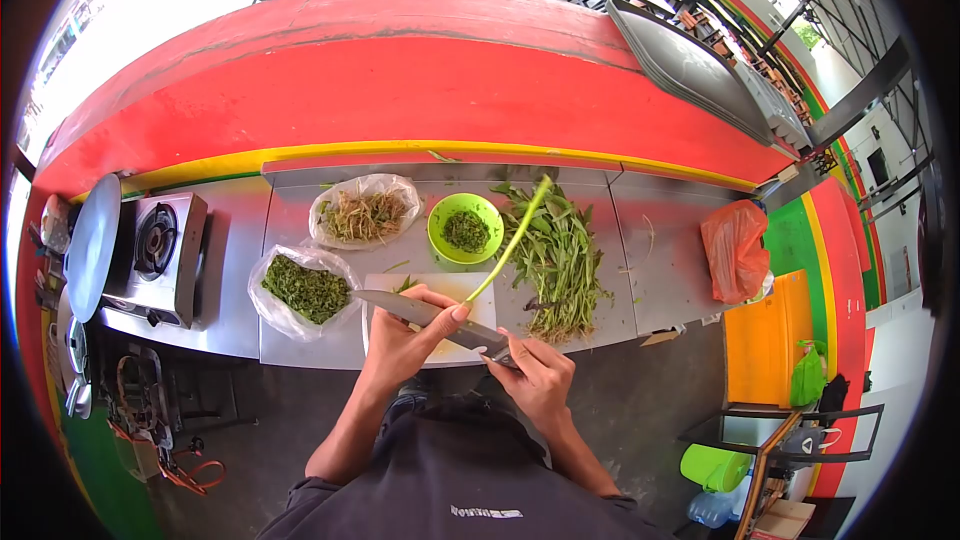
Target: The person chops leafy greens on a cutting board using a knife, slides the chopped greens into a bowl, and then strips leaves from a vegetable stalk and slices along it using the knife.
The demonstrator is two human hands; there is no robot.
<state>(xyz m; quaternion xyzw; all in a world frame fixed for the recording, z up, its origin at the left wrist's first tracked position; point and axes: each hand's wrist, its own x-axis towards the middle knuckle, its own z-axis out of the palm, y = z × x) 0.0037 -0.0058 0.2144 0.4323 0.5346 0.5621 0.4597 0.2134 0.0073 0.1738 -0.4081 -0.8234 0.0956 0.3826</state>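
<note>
My right hand [535, 370] is closed around the handle end of a kitchen knife [467, 331], whose broad blade points left across my left hand. My left hand [405, 338] pinches the lower end of a long pale green stem [517, 236] by the thumb, close against the blade. The stem slants up and away to the right. Under both hands lies a white cutting board [383, 262], partly hidden. A lime green bowl [437, 227] of chopped greens [466, 231] stands behind it. Right of the board spreads a heap of leafy stalks [560, 265].
At left sit a plastic bag of chopped greens [305, 290] and a bag of root trimmings [360, 215]. A gas stove [155, 250] is further left, an orange plastic bag [735, 251] far right. A red wall [420, 90] rises behind the steel counter [232, 280].
</note>
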